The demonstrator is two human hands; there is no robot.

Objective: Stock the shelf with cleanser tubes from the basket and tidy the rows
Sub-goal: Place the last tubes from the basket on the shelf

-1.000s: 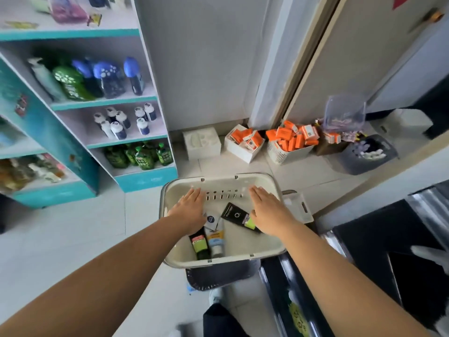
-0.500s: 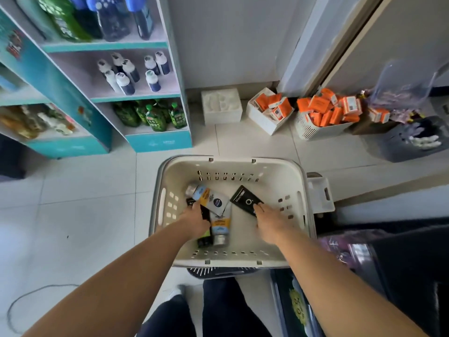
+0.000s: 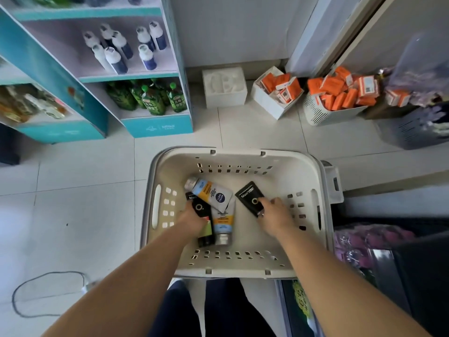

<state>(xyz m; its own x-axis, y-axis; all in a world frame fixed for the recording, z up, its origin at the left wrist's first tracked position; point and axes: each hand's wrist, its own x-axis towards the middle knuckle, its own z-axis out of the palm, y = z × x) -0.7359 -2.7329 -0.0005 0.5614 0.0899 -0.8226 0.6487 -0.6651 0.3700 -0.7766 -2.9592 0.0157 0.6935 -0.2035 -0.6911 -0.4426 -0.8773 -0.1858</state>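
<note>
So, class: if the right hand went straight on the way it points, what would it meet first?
The right-side black Men tube in the basket; the right hand seems to pinch its near end, though depth is unclear.

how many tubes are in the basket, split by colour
black tubes: 2
white, blue and orange tubes: 2
total in the basket: 4
</note>
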